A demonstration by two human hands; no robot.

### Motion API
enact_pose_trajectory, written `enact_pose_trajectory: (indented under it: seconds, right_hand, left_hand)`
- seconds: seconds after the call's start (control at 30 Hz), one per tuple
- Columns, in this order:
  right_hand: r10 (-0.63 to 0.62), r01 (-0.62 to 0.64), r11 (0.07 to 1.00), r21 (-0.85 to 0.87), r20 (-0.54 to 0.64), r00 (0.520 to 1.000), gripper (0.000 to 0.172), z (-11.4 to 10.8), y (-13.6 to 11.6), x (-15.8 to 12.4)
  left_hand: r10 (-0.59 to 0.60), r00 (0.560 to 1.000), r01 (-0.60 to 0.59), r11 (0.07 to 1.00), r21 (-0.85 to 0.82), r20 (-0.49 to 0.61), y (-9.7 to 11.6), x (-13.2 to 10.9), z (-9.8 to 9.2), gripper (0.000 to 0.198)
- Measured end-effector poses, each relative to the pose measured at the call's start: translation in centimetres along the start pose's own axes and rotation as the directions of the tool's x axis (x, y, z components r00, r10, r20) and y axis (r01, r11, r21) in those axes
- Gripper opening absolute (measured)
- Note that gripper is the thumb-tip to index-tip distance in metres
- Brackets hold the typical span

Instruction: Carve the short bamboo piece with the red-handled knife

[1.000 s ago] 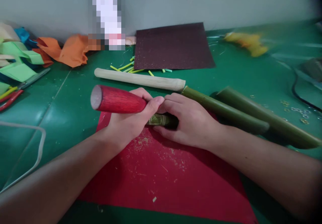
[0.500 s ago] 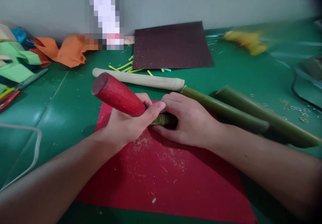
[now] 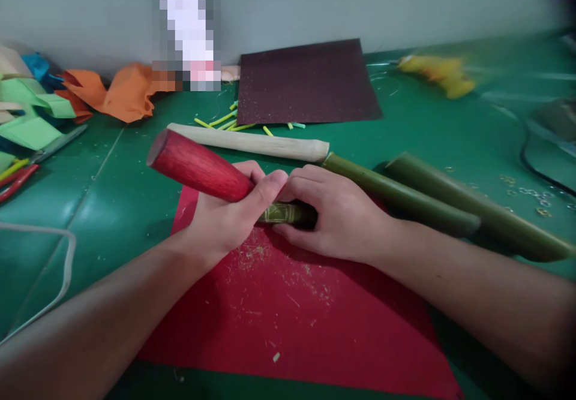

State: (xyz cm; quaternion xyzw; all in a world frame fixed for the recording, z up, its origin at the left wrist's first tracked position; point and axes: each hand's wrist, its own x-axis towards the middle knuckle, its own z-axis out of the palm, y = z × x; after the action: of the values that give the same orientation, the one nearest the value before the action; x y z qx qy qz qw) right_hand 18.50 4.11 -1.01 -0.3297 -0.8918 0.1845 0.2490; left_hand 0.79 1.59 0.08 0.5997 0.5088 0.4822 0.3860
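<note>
My left hand [image 3: 234, 208] is wrapped round a thick red wooden handle [image 3: 198, 163], tilted with its flat butt end to the upper left. The working end of that tool is hidden behind my fingers. My right hand [image 3: 337, 214] grips a short piece of green bamboo [image 3: 283, 213], with pale lines cut into its surface. Both hands meet above a red sheet [image 3: 288, 316], where fine shavings [image 3: 254, 256] lie scattered below the bamboo.
Behind my hands lie a peeled pale bamboo stick [image 3: 252, 142] and two green bamboo lengths [image 3: 405, 196]. A dark brown sheet [image 3: 310, 82] rests near the wall. Crumpled orange paper [image 3: 128, 94] and red-handled scissors [image 3: 18, 181] are at left, small rings [image 3: 535, 195] at right.
The red handle has tipped further to the left and lower. My left hand has shifted slightly left, uncovering more of the cut lines on the bamboo. My right hand stays put.
</note>
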Motion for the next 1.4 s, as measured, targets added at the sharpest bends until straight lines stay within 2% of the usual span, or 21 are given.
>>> enact_pose_trajectory:
  seconds: [0.23,0.43,0.6,0.73,1.03,1.4]
  right_hand:
    - [-0.018,0.018,1.000,0.002,-0.018,1.000,0.020,0.16,0.07,-0.03]
    - [-0.032,0.032,0.999,-0.014,-0.037,0.999,0.019,0.11,0.08,0.01]
    - [-0.039,0.039,0.999,-0.032,-0.015,0.999,0.024,0.00,-0.07,0.04]
    - [-0.003,0.003,1.000,-0.022,-0.007,1.000,0.021,0.02,-0.06,0.04]
    - [0.011,-0.011,1.000,-0.007,0.002,1.000,0.019,0.00,0.09,-0.03]
    - [0.023,-0.023,1.000,0.009,0.015,1.000,0.017,-0.01,0.07,0.02]
  left_hand:
    - [0.017,1.000,-0.017,1.000,0.018,0.019,0.06,0.00,0.11,0.034]
    - [0.031,0.991,-0.014,0.991,0.132,-0.129,-0.19,-0.03,0.46,0.026]
    - [0.066,0.995,-0.050,0.978,0.204,-0.071,-0.08,0.39,0.26,0.025]
    - [0.020,0.997,-0.011,0.993,0.122,-0.070,-0.10,0.27,0.06,0.032]
    - [0.042,0.999,-0.042,0.999,-0.022,0.002,-0.23,0.17,0.05,0.033]
    - [0.044,0.999,-0.044,0.999,0.013,0.031,0.17,-0.10,0.07,0.037]
